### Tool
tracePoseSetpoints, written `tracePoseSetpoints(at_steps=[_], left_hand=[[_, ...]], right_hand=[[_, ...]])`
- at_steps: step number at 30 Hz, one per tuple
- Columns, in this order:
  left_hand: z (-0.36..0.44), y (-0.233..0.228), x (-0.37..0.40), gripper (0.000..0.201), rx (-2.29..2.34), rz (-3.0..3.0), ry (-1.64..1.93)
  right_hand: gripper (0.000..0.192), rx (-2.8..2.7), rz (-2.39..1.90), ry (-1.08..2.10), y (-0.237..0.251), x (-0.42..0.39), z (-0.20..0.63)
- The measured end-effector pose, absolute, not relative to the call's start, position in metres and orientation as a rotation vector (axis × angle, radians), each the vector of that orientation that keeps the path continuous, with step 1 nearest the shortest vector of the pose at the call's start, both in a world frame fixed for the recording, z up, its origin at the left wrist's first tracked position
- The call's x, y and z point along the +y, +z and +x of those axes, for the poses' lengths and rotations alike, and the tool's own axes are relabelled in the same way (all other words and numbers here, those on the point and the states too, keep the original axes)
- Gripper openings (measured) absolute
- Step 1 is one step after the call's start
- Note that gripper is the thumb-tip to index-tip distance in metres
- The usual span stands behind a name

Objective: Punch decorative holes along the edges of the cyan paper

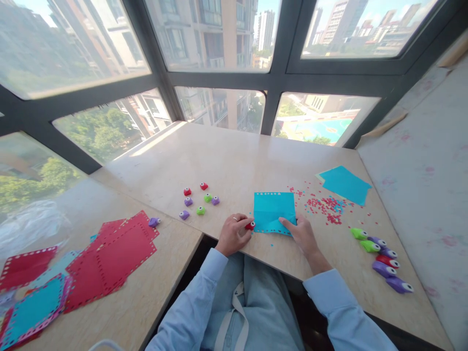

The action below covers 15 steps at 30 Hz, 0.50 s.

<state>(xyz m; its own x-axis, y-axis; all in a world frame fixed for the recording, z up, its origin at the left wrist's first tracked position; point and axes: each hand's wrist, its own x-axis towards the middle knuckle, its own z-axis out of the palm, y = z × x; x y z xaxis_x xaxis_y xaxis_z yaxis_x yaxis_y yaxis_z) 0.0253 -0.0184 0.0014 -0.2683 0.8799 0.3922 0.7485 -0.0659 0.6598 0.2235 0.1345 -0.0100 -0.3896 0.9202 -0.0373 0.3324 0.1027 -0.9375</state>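
Closed around a small red craft punch, my left hand sits at the lower left corner of a blue sheet of paper. The punch meets the sheet's left edge. My right hand pinches the lower right part of the paper, thumb on top and fingers hidden beneath. Rows of punched holes run along the sheet's top and bottom edges. Tiny red and blue paper bits lie scattered to the right of the paper.
Several small punches stand behind my left hand, and larger ones line the right side. Blue sheets lie at the back right. Hole-edged red sheets and a blue sheet cover the left, near clear plastic. Windows border the table.
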Motion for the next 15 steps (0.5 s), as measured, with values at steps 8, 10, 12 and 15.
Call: tracePoseSetpoints(at_steps=[8,10,12,15], left_hand=[[0.0249,0.0000,-0.0198,0.040,2.038,1.798,1.243],[0.0252,0.0013,-0.0199,0.038,2.035,1.796,1.246],[0.0254,0.0025,-0.0200,0.036,2.030,1.786,1.255],[0.0254,0.0038,-0.0200,0.032,2.015,1.768,1.268]], right_hand=[[0.050,-1.750,-1.192,1.323,-0.0070,0.1317,0.2257],[0.052,-1.722,-1.173,1.367,-0.0058,0.1310,0.2257],[0.054,-1.700,-1.166,1.386,-0.0051,0.1304,0.2256],[0.053,-1.718,-1.182,1.347,-0.0051,0.1298,0.2257]])
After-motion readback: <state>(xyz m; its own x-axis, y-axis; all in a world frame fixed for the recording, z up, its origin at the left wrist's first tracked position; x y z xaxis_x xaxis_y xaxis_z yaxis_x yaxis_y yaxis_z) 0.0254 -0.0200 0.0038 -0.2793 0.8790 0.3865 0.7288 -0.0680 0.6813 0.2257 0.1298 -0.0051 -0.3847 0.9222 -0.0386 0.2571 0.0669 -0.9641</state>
